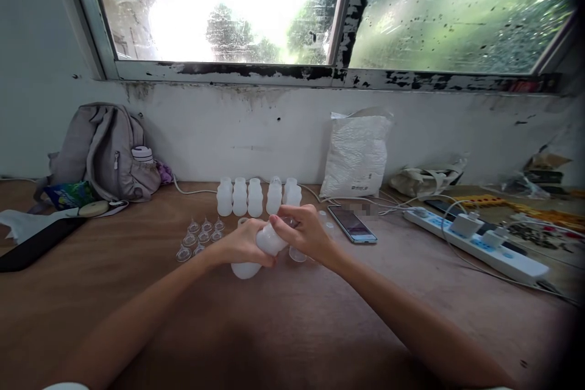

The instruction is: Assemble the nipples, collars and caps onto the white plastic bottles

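My left hand (pixel 249 241) is wrapped round a small white plastic bottle (pixel 271 240), which is tilted with its top toward the upper right. My right hand (pixel 306 231) closes on the bottle's top end, where something clear shows partly between the fingers; I cannot tell its kind. Below my left hand stands another white bottle (pixel 245 269), partly covered by it. Left of the hands lie several clear silicone teats (pixel 204 236) in rows. Beneath my right hand is a clear round piece (pixel 298 255). Several white bottles (pixel 255 197) stand lined up behind the hands.
A phone (pixel 353 223) lies right of the hands, and a white power strip (pixel 475 245) with chargers and cables is further right. Against the wall stand a white plastic bag (pixel 356 155) and a grey backpack (pixel 107 152). At far left is a black flat object (pixel 41 245).
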Available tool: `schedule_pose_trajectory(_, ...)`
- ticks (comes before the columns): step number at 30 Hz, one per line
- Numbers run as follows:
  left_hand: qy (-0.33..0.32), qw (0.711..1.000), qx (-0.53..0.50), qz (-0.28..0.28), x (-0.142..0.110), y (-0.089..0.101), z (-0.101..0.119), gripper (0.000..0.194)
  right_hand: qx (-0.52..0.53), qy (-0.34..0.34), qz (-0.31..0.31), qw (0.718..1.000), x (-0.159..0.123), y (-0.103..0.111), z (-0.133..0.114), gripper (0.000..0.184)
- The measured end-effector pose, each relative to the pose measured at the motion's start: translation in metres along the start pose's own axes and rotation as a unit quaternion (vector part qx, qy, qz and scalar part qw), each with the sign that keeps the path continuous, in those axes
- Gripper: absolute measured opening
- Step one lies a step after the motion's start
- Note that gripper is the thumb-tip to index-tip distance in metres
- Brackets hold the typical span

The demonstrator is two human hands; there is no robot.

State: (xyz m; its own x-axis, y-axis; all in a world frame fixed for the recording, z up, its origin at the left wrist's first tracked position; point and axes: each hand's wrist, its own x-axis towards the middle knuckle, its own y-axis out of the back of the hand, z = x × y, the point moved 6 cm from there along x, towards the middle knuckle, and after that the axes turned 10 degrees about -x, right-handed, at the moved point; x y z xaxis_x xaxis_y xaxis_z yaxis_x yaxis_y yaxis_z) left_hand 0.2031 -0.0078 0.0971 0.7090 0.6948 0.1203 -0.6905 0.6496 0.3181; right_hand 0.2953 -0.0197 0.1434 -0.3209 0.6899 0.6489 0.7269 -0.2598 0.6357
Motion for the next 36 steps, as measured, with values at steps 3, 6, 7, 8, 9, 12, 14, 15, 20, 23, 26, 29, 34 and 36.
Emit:
schedule_pose_trajectory(3, 0.046, 0.992, -0.099, -0.063, -0.001, -0.009, -0.007, 0.013, 0.037, 0.003, -0.011, 0.999, -0.002, -0.001, -0.001, 0.034)
schedule_pose_trajectory(6, 0.075, 0.973, -0.189, -0.108, -0.005, -0.017, -0.014, 0.014, 0.066, 0.002, -0.026, 0.997, -0.004, -0.003, -0.003, 0.035)
schedule_pose_trajectory(7, 0.080, 0.966, -0.214, -0.120, -0.006, -0.019, -0.016, 0.015, 0.076, 0.001, -0.030, 0.997, -0.004, -0.004, -0.003, 0.035)
schedule_pose_trajectory(8, 0.081, 0.961, -0.233, -0.128, -0.008, -0.021, -0.017, 0.016, 0.085, -0.002, -0.032, 0.996, -0.005, -0.005, -0.003, 0.036)
schedule_pose_trajectory(9, 0.082, 0.957, -0.245, -0.133, -0.009, -0.022, -0.019, 0.016, 0.092, -0.005, -0.033, 0.995, -0.005, -0.006, -0.003, 0.036)
schedule_pose_trajectory(12, 0.082, 0.953, -0.255, -0.143, -0.009, -0.022, -0.023, 0.016, 0.100, -0.005, -0.030, 0.995, -0.006, -0.009, -0.001, 0.036)
schedule_pose_trajectory(14, 0.088, 0.953, -0.247, -0.154, -0.008, -0.022, -0.024, 0.017, 0.086, 0.003, -0.025, 0.996, -0.006, -0.010, 0.000, 0.036)
schedule_pose_trajectory(15, 0.090, 0.956, -0.234, -0.153, -0.008, -0.022, -0.023, 0.017, 0.073, 0.008, -0.021, 0.997, -0.006, -0.010, 0.001, 0.035)
schedule_pose_trajectory(20, 0.059, 0.996, -0.045, -0.049, -0.006, -0.009, -0.007, 0.012, -0.034, 0.051, 0.027, 0.998, -0.004, -0.001, 0.002, 0.030)
schedule_pose_trajectory(23, 0.008, 0.988, 0.145, 0.053, -0.008, -0.003, 0.007, 0.014, -0.104, 0.054, 0.040, 0.992, -0.002, 0.003, 0.001, 0.024)
schedule_pose_trajectory(26, -0.003, 0.914, 0.362, 0.181, -0.011, 0.004, 0.009, 0.024, -0.161, -0.005, -0.002, 0.987, 0.001, -0.002, 0.009, 0.024)
schedule_pose_trajectory(29, 0.002, 0.865, 0.452, 0.216, -0.009, 0.005, 0.000, 0.030, -0.168, -0.049, -0.058, 0.983, 0.002, -0.012, 0.019, 0.036)
schedule_pose_trajectory(34, -0.044, 0.908, 0.382, 0.165, 0.000, 0.002, -0.008, 0.027, -0.122, -0.043, -0.040, 0.991, 0.001, -0.019, 0.026, 0.039)
schedule_pose_trajectory(36, -0.055, 0.929, 0.333, 0.151, 0.002, 0.002, -0.008, 0.025, -0.115, -0.038, -0.026, 0.992, 0.001, -0.019, 0.027, 0.038)
